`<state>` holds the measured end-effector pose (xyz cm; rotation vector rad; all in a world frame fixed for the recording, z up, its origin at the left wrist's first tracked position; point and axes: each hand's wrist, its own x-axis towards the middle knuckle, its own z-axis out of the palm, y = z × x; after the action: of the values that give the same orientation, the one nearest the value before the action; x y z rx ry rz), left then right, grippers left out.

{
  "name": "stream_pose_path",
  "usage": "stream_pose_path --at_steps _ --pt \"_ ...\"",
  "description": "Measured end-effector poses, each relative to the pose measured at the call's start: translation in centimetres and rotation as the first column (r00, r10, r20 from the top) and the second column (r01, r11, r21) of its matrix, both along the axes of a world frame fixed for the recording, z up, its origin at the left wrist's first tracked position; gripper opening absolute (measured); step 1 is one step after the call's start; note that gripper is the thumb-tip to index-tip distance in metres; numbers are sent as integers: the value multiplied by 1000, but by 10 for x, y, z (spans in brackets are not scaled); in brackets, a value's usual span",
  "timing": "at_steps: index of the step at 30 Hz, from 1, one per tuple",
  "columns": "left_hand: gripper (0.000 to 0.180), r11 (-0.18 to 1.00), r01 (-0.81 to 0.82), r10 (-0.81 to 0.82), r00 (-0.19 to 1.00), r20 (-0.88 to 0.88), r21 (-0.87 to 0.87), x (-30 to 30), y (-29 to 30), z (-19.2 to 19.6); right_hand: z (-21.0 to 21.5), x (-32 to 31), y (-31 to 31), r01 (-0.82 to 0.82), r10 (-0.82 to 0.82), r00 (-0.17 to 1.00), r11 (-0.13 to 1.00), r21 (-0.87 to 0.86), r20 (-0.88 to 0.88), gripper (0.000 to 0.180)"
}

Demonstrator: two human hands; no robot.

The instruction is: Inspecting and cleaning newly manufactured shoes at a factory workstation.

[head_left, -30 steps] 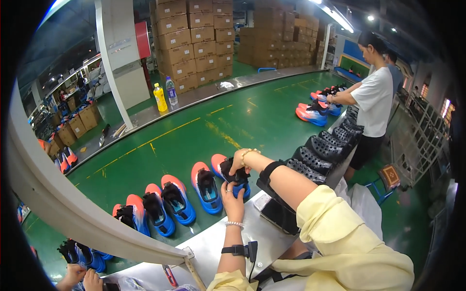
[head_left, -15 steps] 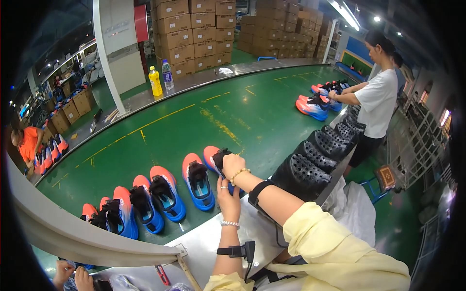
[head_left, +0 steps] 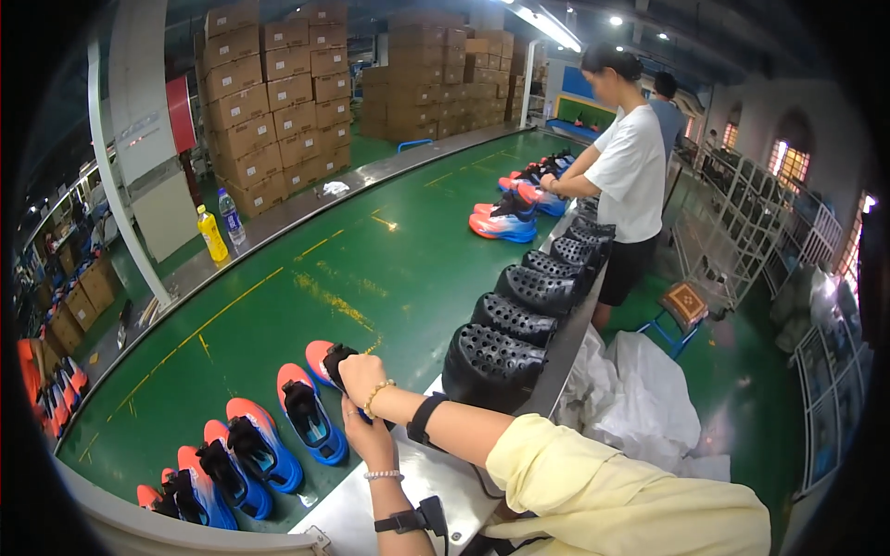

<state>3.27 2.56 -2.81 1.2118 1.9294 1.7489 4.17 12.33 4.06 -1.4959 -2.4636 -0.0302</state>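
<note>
A sneaker (head_left: pixel 319 358) with an orange toe and black collar points away from me at the near edge of the green work surface (head_left: pixel 306 320). My right hand (head_left: pixel 362 378) is closed over its black collar and hides much of the upper. Lower down, my left hand (head_left: pixel 373 443) grips the heel end, its fingers partly hidden below my right wrist. Just left stands another orange and blue sneaker (head_left: pixel 320 435) with a black opening. Several matching sneakers, including a nearby one (head_left: pixel 269 454), form a row toward the lower left.
Black perforated shoe-shaped forms (head_left: pixel 494 369) line the right edge. A person in a white shirt (head_left: pixel 640 171) handles sneakers (head_left: pixel 503 221) farther along. A yellow bottle (head_left: pixel 211 233) and a clear bottle (head_left: pixel 230 218) stand on the far ledge. White plastic sacking (head_left: pixel 640 398) lies at right.
My view has swung to the right, so everything appears farther left. Both hands stay on the same sneaker. The person in orange at far left is now mostly out of view.
</note>
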Motion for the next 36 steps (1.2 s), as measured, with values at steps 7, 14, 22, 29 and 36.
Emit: stream_pose_path --at_steps 7,14,22,29,36 --pt "43 999 -26 25 999 -20 -26 -6 5 -6 -20 -15 19 40 -39 999 995 -94 9 15" --pt "39 990 -111 104 991 -79 -87 -6 -3 2 -20 -24 24 -7 7 1000 971 -241 -2 14" --pt "31 989 -98 89 993 -82 -109 -11 -3 3 12 -6 11 -95 75 992 971 -220 -97 28" --pt "35 991 -137 135 982 -133 -9 -9 5 -10 -9 -19 42 -241 218 969 942 -234 -118 28" --pt "39 994 -99 104 985 -140 38 7 13 -15 -16 13 41 -236 181 933 960 -150 -310 37"
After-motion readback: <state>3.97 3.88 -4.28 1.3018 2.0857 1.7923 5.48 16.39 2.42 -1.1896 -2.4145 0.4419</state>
